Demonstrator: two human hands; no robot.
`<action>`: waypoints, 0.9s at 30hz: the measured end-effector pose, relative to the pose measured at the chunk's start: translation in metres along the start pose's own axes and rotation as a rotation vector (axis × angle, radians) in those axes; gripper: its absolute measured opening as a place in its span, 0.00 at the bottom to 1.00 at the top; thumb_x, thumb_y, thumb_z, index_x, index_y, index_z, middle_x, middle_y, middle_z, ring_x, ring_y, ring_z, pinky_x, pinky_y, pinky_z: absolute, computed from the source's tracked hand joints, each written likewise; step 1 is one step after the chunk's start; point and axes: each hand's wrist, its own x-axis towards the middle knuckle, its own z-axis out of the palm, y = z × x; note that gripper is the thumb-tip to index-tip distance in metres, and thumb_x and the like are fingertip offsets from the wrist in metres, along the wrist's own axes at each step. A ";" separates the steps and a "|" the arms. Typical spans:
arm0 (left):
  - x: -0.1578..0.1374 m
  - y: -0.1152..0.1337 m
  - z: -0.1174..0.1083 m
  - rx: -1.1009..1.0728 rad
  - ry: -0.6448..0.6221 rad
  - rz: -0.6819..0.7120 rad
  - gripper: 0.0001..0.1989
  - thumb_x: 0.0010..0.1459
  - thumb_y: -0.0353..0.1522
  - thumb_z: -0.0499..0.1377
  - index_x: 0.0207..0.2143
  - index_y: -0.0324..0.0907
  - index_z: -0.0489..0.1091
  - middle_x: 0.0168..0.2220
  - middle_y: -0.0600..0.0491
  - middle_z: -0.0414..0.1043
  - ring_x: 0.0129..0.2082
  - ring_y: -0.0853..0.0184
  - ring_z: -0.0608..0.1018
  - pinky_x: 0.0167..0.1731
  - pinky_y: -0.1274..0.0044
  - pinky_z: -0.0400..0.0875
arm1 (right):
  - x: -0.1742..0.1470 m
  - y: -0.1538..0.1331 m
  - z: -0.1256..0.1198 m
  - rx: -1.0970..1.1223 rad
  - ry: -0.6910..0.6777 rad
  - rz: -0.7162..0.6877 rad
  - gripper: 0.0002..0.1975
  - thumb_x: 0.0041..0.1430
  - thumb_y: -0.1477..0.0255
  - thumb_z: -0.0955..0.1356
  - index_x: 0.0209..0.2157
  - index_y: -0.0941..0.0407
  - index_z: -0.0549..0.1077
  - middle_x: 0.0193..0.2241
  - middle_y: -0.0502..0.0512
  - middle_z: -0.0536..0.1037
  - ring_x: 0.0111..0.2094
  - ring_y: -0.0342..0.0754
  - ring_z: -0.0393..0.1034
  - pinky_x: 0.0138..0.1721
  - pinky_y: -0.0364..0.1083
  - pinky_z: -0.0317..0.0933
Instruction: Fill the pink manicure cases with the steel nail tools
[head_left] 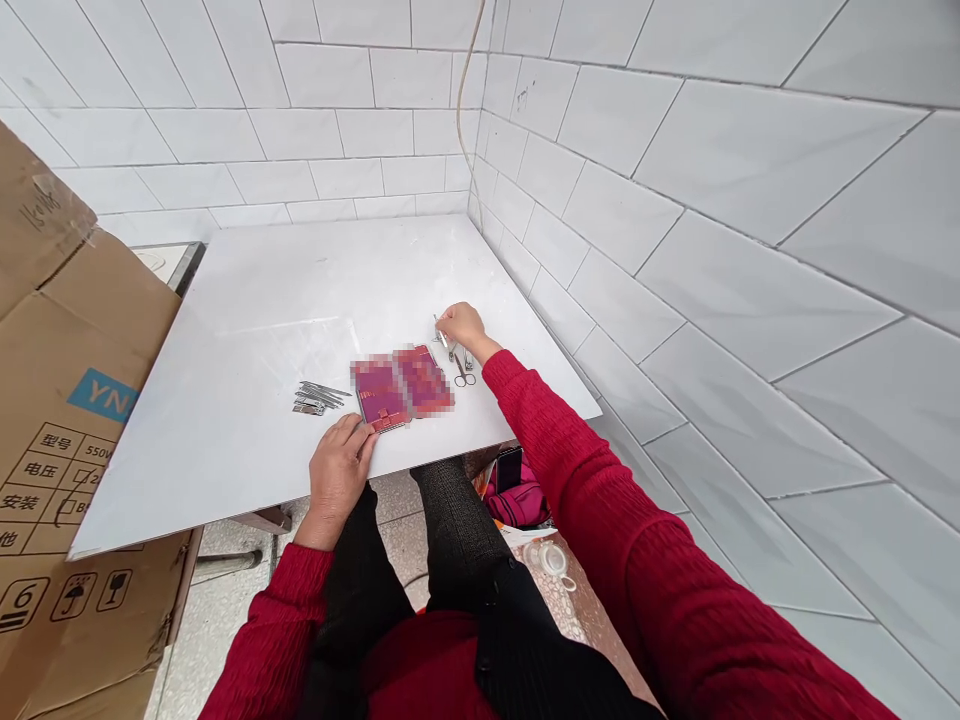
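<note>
An open red and purple folding case (382,390), partly blurred, lies near the table's front edge. My left hand (339,468) grips its near left corner, fingers curled at the edge. Beyond the case on the right, my right hand (463,324) pinches a small slim metal manicure tool (437,328), mostly hidden by the fingers. Just below that hand are small scissors (465,379) and a small nail clipper (469,360). Several slim metal manicure tools (324,389) are bunched left of the case, with a nail clipper (307,408) beside them.
The white table (285,270) meets tiled walls at the back and right. A large cardboard box (67,330) stands along its left side. Below the front edge are a pink bag (517,500), a dark phone (508,468) and a clear plastic container (551,558).
</note>
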 end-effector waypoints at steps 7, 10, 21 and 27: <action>0.001 0.003 -0.002 -0.001 -0.004 0.017 0.16 0.73 0.39 0.50 0.45 0.44 0.77 0.51 0.43 0.77 0.53 0.54 0.77 0.54 0.63 0.73 | -0.013 0.018 0.002 -0.117 -0.019 0.079 0.04 0.61 0.73 0.71 0.33 0.58 0.80 0.31 0.55 0.83 0.29 0.44 0.74 0.31 0.41 0.62; 0.002 0.005 -0.004 0.005 -0.013 0.025 0.16 0.73 0.39 0.50 0.45 0.43 0.76 0.51 0.43 0.77 0.53 0.54 0.77 0.54 0.64 0.72 | -0.028 0.017 0.006 -0.142 0.072 -0.029 0.08 0.64 0.68 0.71 0.41 0.56 0.80 0.37 0.54 0.84 0.35 0.45 0.76 0.32 0.40 0.62; 0.001 0.006 -0.004 0.001 -0.026 0.026 0.16 0.73 0.38 0.49 0.45 0.43 0.76 0.50 0.42 0.76 0.52 0.54 0.76 0.53 0.63 0.72 | -0.066 -0.012 0.020 -0.524 -0.119 -0.144 0.05 0.62 0.73 0.71 0.31 0.57 0.80 0.34 0.59 0.83 0.38 0.52 0.78 0.33 0.44 0.66; 0.001 0.006 -0.004 0.006 -0.038 0.029 0.16 0.73 0.38 0.49 0.45 0.43 0.76 0.51 0.42 0.75 0.52 0.53 0.76 0.53 0.63 0.72 | -0.046 -0.040 0.027 -0.550 -0.241 -0.047 0.07 0.49 0.79 0.79 0.31 0.58 0.81 0.29 0.61 0.82 0.36 0.57 0.81 0.37 0.49 0.74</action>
